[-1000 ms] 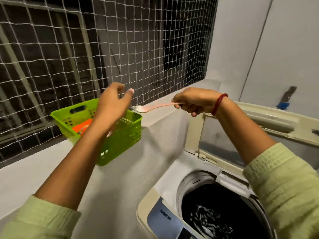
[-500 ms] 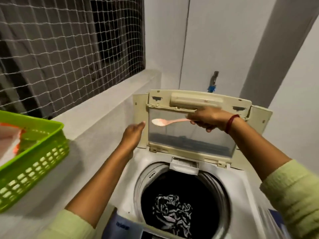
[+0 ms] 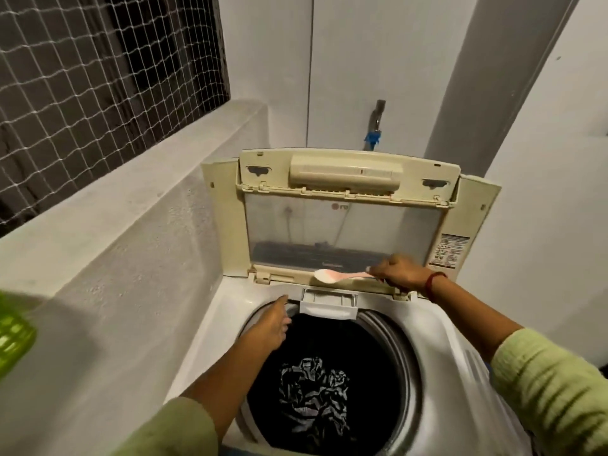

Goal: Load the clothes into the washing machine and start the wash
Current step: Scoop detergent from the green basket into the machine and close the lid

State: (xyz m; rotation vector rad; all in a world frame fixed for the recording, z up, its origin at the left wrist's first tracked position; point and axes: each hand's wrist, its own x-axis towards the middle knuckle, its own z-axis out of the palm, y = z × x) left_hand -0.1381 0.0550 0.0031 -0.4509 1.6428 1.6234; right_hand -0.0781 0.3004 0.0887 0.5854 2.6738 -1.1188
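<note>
A second ago both hands were up at the green basket (image 3: 13, 337) on the ledge (image 3: 131, 199). Now the view has swung round to the washing machine (image 3: 210, 340), and the basket is only a sliver at the left edge.

The right hand (image 3: 399, 274) has carried the spoon (image 3: 342, 276) across. It pinches the handle with curled fingers and holds the spoon roughly level. The bowl sits in front of the foot of the raised lid (image 3: 345, 225), just above the detergent drawer (image 3: 329, 304). The bowl looks pale, but whether it holds powder cannot be made out.

Half a second ago the left hand (image 3: 268, 327) was raised in front of the lid. It has since dropped to the back rim of the drum (image 3: 388, 340). Its fingers are stretched forward and close together, holding nothing, with the tips at the rim just left of the drawer. Whether they touch it is unclear, as is whether the drawer is pulled out.

The clothes (image 3: 312, 390), a dark patterned bundle, lie at the bottom of the drum, so loading looks done. The step in hand appears to be dosing detergent. The spoon is poised over the drawer and the free hand is placed to steady or open it. Tipping the spoon there, shutting the lid and starting the cycle seem to be what remains. The main risk is a spill onto the rim if the spoon tilts before it is over the compartment.
</note>
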